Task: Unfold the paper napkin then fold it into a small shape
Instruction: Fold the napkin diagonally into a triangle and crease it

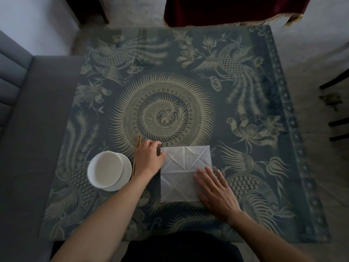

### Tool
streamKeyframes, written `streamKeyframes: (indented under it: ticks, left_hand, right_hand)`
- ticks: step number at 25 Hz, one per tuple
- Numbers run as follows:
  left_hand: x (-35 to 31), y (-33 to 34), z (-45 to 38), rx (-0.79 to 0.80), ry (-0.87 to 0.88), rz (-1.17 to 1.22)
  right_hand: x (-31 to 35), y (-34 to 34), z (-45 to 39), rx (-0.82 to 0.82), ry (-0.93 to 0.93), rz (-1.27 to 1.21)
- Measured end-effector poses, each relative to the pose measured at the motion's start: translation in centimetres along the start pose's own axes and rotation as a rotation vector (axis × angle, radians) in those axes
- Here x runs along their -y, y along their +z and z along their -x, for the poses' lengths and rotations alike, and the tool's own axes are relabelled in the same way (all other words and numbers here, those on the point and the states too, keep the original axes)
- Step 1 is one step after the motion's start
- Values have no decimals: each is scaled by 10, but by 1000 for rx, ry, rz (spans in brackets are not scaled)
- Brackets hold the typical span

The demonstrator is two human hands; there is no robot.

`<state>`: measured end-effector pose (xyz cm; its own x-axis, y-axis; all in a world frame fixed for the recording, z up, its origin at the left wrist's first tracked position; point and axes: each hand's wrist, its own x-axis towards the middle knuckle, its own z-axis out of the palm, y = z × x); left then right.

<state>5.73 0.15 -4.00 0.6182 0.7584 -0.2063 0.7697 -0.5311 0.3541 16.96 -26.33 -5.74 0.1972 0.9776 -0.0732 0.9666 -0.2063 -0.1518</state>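
A white paper napkin (184, 171) lies spread flat on the patterned table, near the front edge, with crease lines crossing it. My left hand (148, 157) rests at the napkin's upper left corner, fingers curled against its edge. My right hand (215, 191) lies flat with fingers spread on the napkin's lower right part, pressing it down and hiding that corner.
A white bowl (105, 168) stands on a small white plate (126, 167) left of my left hand. A pair of wooden chopsticks (137, 146) lies between bowl and hand, partly hidden. A grey sofa (22, 129) borders the blue patterned table (188, 82) on the left; dark chair legs (338, 125) stand right.
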Motion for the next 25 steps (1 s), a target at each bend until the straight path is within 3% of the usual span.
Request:
streamKeyframes:
  ticks: [8, 13, 25]
  left_hand:
    - [-1, -7, -15, 108, -63, -27]
    - [-5, -22, -13, 152, -78, 159]
    - [-30, -49, 22, 131, 142, 376]
  right_hand:
    - [-1, 1, 6, 35, -40, -9]
    - [4, -5, -3, 46, -77, -7]
    - [21, -11, -26, 87, -5, -14]
